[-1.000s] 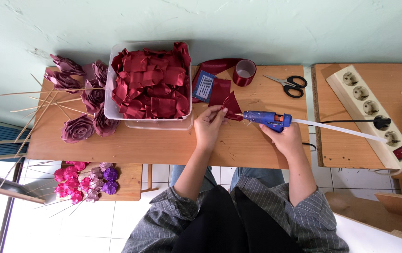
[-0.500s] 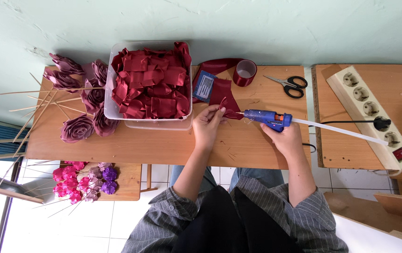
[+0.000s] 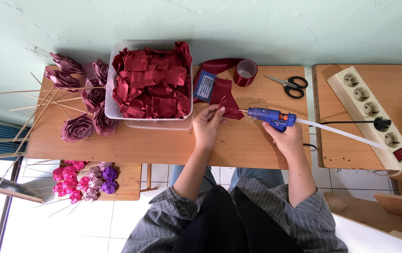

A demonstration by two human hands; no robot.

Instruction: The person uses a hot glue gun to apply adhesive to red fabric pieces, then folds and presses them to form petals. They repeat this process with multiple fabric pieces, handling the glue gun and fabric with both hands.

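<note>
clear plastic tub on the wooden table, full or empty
Full: the clear plastic tub is packed to its rim with folded dark red ribbon pieces, some rising above the edge.

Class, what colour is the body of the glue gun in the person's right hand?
Blue, with an orange trigger; the glue gun shows clearly in the head view, held by the right hand.

1 glue gun [image 3: 270,117], 1 scissors [image 3: 289,85], 1 ribbon roll [image 3: 246,72], 1 power strip [image 3: 372,115], 1 plastic tub [image 3: 116,110].
</note>
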